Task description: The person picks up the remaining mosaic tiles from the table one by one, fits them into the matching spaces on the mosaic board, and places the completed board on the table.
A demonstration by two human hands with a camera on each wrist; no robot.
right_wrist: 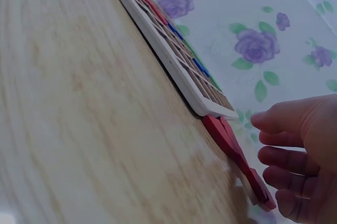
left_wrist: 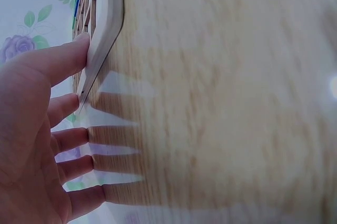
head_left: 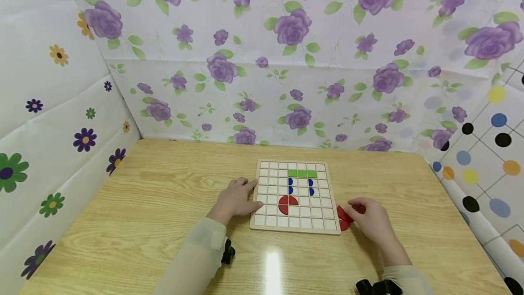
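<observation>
A square wooden grid board point(head_left: 294, 230) lies on the table. Three green squares point(head_left: 302, 174) form a row in it, with blue half-discs point(head_left: 290, 190) in two columns below. Lower down, red quarter pieces point(head_left: 283, 204) make three quarters of a disc. My left hand point(head_left: 235, 198) is spread at the board's left edge, its thumb point(left_wrist: 73, 58) touching the rim. Beside the board's lower right corner is a small overlapping pile of red pieces point(head_left: 343, 224). My right hand point(head_left: 370, 220) hovers at this pile with loosely bent fingers point(right_wrist: 287, 158); nothing shows held in it.
The wooden table point(head_left: 163, 172) extends around the board. Behind it hangs a purple-flowered cloth point(head_left: 262, 90), with patterned cloths at both sides. Black wrist devices point(head_left: 228, 251) are on both forearms.
</observation>
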